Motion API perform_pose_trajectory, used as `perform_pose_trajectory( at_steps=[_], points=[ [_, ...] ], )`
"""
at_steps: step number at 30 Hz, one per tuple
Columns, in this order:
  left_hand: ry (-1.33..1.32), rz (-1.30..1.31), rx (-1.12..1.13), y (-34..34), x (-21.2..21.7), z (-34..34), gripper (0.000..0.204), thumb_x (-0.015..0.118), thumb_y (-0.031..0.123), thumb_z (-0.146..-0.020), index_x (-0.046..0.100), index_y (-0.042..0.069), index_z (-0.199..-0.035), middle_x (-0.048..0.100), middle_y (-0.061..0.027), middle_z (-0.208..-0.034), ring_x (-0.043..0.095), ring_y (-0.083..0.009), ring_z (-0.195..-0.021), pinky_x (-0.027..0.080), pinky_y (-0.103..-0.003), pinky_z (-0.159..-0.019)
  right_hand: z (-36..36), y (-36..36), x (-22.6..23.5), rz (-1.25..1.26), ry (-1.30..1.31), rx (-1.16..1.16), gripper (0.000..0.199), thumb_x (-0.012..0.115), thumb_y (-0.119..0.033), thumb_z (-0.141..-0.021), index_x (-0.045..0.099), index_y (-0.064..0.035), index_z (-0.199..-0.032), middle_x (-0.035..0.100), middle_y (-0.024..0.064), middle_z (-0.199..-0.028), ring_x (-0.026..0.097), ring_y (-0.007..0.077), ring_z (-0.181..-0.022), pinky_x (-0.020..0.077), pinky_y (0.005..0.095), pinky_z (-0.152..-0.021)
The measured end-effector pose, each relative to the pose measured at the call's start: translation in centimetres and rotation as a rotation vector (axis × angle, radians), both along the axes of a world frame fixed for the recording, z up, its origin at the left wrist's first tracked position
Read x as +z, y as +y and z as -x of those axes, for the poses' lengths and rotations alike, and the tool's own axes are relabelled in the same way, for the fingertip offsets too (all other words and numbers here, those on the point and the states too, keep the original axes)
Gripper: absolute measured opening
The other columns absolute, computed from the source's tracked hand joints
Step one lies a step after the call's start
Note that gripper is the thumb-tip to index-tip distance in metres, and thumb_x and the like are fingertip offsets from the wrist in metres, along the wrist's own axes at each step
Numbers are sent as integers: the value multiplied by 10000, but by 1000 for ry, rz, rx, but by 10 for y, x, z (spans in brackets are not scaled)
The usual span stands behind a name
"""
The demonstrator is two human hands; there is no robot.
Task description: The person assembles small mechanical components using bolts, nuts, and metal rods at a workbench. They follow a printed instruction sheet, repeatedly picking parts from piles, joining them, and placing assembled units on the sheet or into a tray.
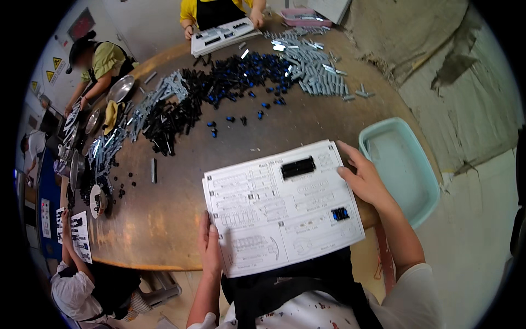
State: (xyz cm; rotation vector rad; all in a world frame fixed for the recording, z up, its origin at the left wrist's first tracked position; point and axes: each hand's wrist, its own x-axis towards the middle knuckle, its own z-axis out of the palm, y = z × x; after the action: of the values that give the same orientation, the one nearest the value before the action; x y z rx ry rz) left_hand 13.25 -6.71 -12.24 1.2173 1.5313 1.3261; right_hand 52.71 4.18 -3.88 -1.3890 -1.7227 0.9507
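Note:
A stack of white printed cards with line drawings of hardware is held tilted in front of me, over the table's near edge. My left hand grips its left edge, thumb along the side and the other fingers mostly hidden. My right hand has hold of the upper right edge, thumb toward the printed face and fingers along the side. On the top card lie a row of black rod-like pieces near the upper edge and a small cluster of black-and-blue bolts at the right.
Across the brown table spread piles of black pieces, black-and-blue bolts and grey metal sleeves. A pale green tub is at my right. Metal bowls line the left edge. Several people work around the table, one holding cards opposite.

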Motion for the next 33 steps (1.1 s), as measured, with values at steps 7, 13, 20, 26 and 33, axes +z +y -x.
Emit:
perform_pose_trajectory(
  at_steps=[7, 13, 20, 26, 33],
  points=[
    [78, -10, 77, 52, 13, 18, 388, 441, 192, -1036, 496, -44, -1340, 533, -155, -1321, 554, -257, -1173, 416, -390, -1021, 43, 200, -49, -164, -168, -43, 561, 657, -278, -866, 525, -36, -1355, 594, 202, -1274, 589, 360, -1154, 474, 431, -960],
    [341, -100, 121, 93, 4, 32, 271, 506, 144, -965, 617, -27, -1143, 640, -171, -1122, 625, -288, -1013, 481, -387, -897, 85, 324, -27, -120, -670, -214, 577, 660, -397, -867, 568, -18, -1292, 618, 227, -1217, 616, 386, -1096, 493, 473, -921],
    [443, -71, 99, 99, 6, 27, 269, 643, 59, -833, 655, -12, -1092, 645, -223, -1111, 636, -350, -1020, 497, -398, -890, 102, 414, -57, 42, -870, -364, 914, 503, -752, -837, 452, -66, -1439, 490, 225, -1404, 438, 377, -1328, 435, 502, -1012],
    [413, -51, 114, 98, 11, 24, 304, 687, 64, -799, 663, -11, -1093, 652, -207, -1112, 656, -308, -960, 520, -365, -824, 96, 418, -66, -162, -771, -384, 856, 555, -733, -793, 528, -130, -1400, 644, 186, -1236, 611, 363, -1141, 494, 454, -944],
    [420, -89, 113, 99, 14, 22, 269, 644, -4, -821, 652, -28, -1088, 644, -148, -1095, 581, -165, -810, 478, -270, -698, 156, 367, -75, -318, -603, -165, 560, 583, -538, -852, 586, -223, -1315, 660, 159, -1180, 636, 353, -1078, 513, 474, -895]
  ],
)
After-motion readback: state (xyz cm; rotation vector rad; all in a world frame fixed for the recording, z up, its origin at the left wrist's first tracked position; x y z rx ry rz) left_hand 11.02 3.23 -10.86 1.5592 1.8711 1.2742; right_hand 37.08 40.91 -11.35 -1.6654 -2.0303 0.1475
